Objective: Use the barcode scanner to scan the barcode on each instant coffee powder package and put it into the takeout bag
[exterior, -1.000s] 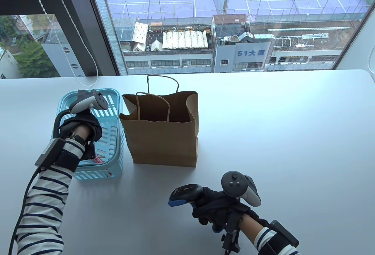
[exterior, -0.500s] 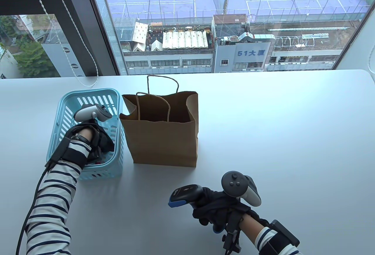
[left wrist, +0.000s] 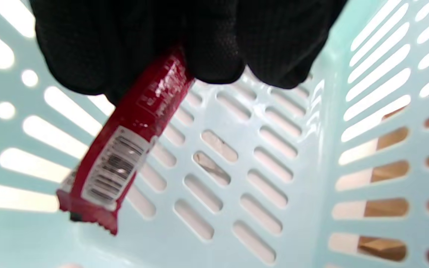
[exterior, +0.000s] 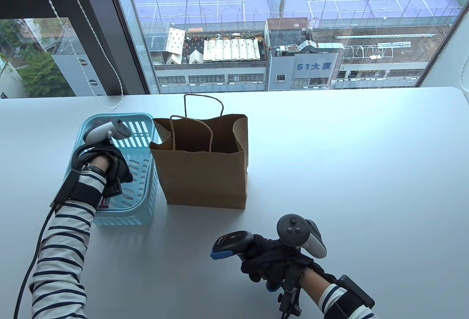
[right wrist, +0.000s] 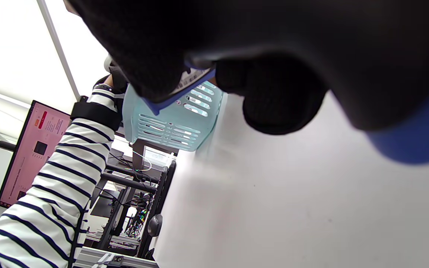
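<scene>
Evidently fetching: left hand fingers pinched a red coffee stick inside the basket; next, its barcode should meet the scanner, gripped by the right hand.

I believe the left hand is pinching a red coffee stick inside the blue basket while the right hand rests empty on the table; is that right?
Not quite. The right hand is not empty: the table view shows it gripping the barcode scanner. The rest holds: the left wrist view shows the left hand pinching the red coffee stick inside the blue basket.
</scene>
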Available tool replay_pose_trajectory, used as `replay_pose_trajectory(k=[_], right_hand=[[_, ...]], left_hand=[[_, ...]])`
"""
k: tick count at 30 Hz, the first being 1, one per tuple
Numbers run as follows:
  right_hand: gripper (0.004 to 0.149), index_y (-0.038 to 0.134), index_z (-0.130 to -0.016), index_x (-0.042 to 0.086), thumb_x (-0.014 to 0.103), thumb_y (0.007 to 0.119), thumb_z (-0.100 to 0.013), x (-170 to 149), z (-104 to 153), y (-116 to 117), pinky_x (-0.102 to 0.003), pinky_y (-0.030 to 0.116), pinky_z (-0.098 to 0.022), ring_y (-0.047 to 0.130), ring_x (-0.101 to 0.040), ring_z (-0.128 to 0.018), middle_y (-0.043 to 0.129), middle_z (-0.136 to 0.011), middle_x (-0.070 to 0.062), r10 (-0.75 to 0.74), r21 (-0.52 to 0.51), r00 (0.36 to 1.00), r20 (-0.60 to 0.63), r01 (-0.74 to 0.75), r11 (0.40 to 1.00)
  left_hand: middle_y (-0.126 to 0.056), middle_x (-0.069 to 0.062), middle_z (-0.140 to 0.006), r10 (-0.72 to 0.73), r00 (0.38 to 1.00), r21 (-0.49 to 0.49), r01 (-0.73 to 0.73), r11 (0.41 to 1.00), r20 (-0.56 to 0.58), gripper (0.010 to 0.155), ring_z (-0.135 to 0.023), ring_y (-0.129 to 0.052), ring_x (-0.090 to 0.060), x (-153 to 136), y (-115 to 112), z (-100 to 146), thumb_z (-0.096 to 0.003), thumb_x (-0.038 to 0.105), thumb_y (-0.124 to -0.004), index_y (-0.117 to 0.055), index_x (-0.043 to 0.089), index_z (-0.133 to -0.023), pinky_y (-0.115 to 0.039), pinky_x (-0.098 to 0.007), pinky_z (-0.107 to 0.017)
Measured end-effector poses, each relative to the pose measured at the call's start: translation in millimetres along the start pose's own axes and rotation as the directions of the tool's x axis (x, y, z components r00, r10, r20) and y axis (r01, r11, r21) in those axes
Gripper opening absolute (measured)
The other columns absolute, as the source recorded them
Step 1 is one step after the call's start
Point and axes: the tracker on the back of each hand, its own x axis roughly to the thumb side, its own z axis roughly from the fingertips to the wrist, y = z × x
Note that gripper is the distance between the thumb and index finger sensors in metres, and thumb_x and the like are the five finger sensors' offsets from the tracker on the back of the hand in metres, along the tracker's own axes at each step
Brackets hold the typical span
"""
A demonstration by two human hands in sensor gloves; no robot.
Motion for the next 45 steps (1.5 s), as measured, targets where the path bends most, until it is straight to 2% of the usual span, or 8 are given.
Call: replay_pose_trajectory(k=[6, 9, 12, 19, 25, 34, 39, 45], right_hand=[[0.063, 0.054, -0.092, -0.005, 0.031, 0.084, -0.051, 2.7, -0.1, 0.9, -0.051, 0.081, -0.035, 0.097, -0.037, -0.045, 0.084, -0.073, -0.019, 0.011, 0.0, 1.0, 0.013, -0.011, 1.0], [0.063, 0.054, -0.092, -0.005, 0.032, 0.084, -0.051, 3.5, -0.3, 1.5, -0.051, 0.081, -0.035, 0.097, -0.036, -0.045, 0.084, -0.073, -0.019, 0.016, 0.001, 1.0, 0.018, -0.016, 1.0], [0.063, 0.054, -0.092, -0.005, 0.031, 0.084, -0.051, 3.7, -0.5, 2.0, -0.051, 0.081, -0.035, 0.097, -0.037, -0.045, 0.084, -0.073, -0.019, 0.02, 0.002, 1.0, 0.021, -0.02, 1.0], [0.063, 0.054, -0.092, -0.005, 0.031, 0.084, -0.051, 4.6, -1.1, 4.2, -0.051, 0.081, -0.035, 0.097, -0.037, -0.045, 0.084, -0.073, -0.019, 0.023, 0.007, 0.999, 0.028, -0.023, 1.0], [0.063, 0.054, -0.092, -0.005, 0.032, 0.084, -0.051, 7.0, -2.3, 9.3, -0.051, 0.081, -0.035, 0.097, -0.036, -0.046, 0.084, -0.073, -0.019, 0.007, 0.023, 0.999, 0.037, -0.008, 1.0], [0.062, 0.054, -0.092, -0.004, 0.032, 0.084, -0.051, 15.8, -1.8, 16.0, -0.051, 0.081, -0.036, 0.097, -0.036, -0.046, 0.084, -0.074, -0.018, -0.008, -0.017, 0.996, 0.09, 0.009, 1.0], [0.062, 0.053, -0.092, -0.004, 0.032, 0.083, -0.051, 17.8, 0.2, 17.1, -0.051, 0.081, -0.036, 0.097, -0.036, -0.046, 0.084, -0.074, -0.018, -0.005, -0.065, 0.994, 0.107, 0.012, 0.998], [0.059, 0.057, -0.093, 0.0, 0.035, 0.084, -0.053, 28.6, 6.0, 19.0, -0.049, 0.082, -0.035, 0.097, -0.033, -0.045, 0.086, -0.071, -0.015, 0.06, -0.111, 0.982, 0.177, -0.041, 0.993]], left_hand=[[-0.099, -0.014, -0.07, 0.027, 0.982, 0.406, -0.102, 0.908, 0.187, 0.033, -0.042, -0.113, -0.022, -8.4, 35.1, 81.8, -0.0375, 0.029, -0.088, -0.085, 0.027, -0.07, -0.096, -0.031, -0.026], [-0.093, -0.01, -0.074, -0.001, 0.909, 0.519, -0.237, 0.821, 0.418, 0.072, -0.044, -0.111, -0.02, -13.4, 38.1, 127.2, -0.0381, 0.026, -0.088, -0.049, 0.039, -0.098, -0.095, -0.03, -0.03], [-0.082, -0.004, -0.08, -0.049, 0.795, 0.497, -0.328, 0.804, 0.604, 0.098, -0.062, -0.106, -0.023, -19.5, 35.3, 161.0, -0.0387, 0.021, -0.087, -0.012, 0.049, -0.094, -0.095, -0.033, -0.041], [-0.094, -0.004, -0.067, -0.226, 0.647, 0.571, -0.389, 0.723, 0.728, 0.048, -0.047, -0.117, -0.019, -28.2, 12.0, 208.1, -0.0333, 0.028, -0.092, -0.073, 0.032, -0.078, -0.104, -0.025, -0.026], [-0.104, -0.003, -0.049, -0.236, 0.585, 0.532, -0.404, 0.744, 0.776, 0.044, -0.023, -0.122, -0.01, -32.2, -20.7, 211.8, -0.0279, 0.042, -0.094, -0.083, 0.019, -0.063, -0.106, -0.017, -0.007], [-0.106, -0.005, -0.035, -0.033, 0.473, 0.336, -0.573, 0.748, 0.88, 0.038, -0.008, -0.117, -0.016, -23.8, -76.8, 190.4, -0.0421, 0.043, -0.083, -0.089, 0.008, -0.054, -0.099, -0.023, 0.002], [-0.106, -0.005, -0.029, -0.025, 0.54, 0.411, -0.608, 0.679, 0.841, 0.039, -0.002, -0.116, -0.014, -13.5, -111.6, 188.8, -0.0459, 0.042, -0.076, -0.09, 0.005, -0.049, -0.097, -0.023, 0.006], [-0.105, -0.002, -0.022, 0.017, 0.662, 0.463, -0.542, 0.701, 0.749, 0.042, 0.005, -0.113, -0.011, -1.2, -155.4, 177.2, -0.0487, 0.041, -0.07, -0.09, 0.005, -0.044, -0.094, -0.022, 0.011]])
